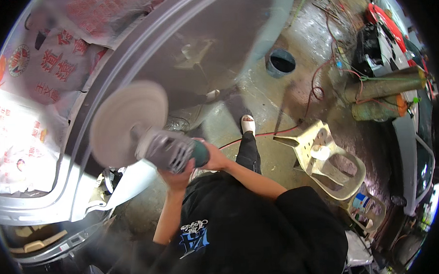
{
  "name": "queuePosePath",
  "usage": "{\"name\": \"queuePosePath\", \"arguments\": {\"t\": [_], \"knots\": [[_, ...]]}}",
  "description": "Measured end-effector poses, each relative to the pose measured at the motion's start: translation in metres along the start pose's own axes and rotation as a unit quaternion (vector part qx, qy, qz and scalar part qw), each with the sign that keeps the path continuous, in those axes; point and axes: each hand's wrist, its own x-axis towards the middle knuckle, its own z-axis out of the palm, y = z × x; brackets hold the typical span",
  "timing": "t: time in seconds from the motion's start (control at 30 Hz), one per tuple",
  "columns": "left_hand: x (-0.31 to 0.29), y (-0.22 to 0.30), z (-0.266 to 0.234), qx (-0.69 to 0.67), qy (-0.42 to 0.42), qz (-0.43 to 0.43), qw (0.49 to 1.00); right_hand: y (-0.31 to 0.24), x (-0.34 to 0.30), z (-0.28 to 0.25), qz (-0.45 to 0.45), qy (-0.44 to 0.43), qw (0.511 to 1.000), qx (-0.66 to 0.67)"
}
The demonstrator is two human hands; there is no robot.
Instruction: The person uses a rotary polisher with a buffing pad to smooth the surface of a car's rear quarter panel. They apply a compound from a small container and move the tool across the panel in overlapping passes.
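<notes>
Both of my hands hold an electric polisher [168, 151] with a dusty grey head and a dark green body. My left hand [177, 175] grips it from below, near the vented head. My right hand [213, 157] is wrapped round the green rear part. A large, round, pale brown polishing pad [123, 124] sits on its front, its surface smeared as if spinning. The pad overlaps the edge of a shiny grey car panel [215, 34]; whether it touches the paint, I cannot tell. Parts of my fingers are hidden behind the tool.
Printed plastic sheeting [55, 70] covers the area left of the panel. A dark bucket [280, 63] stands on the wet floor. To my right are a pale plastic chair [328, 156], a red hose [313, 91] and gas cylinders [384, 88]. Another vehicle [419, 157] stands at far right.
</notes>
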Motion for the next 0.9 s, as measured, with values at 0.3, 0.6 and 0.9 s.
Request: {"name": "queuePosePath", "arguments": {"t": [0.3, 0.6, 0.9], "knots": [[0.219, 0.110, 0.237, 0.241, -0.203, -0.030, 0.949, 0.014, 0.043, -0.178, 0.112, 0.159, 0.953, 0.234], [0.257, 0.119, 0.283, 0.275, -0.231, -0.027, 0.933, -0.026, 0.064, -0.207, 0.089, 0.145, 0.921, 0.351], [0.064, 0.019, 0.035, 0.061, -0.008, 0.057, 0.996, 0.011, 0.013, -0.025, 0.027, 0.033, 0.998, 0.039]]}}
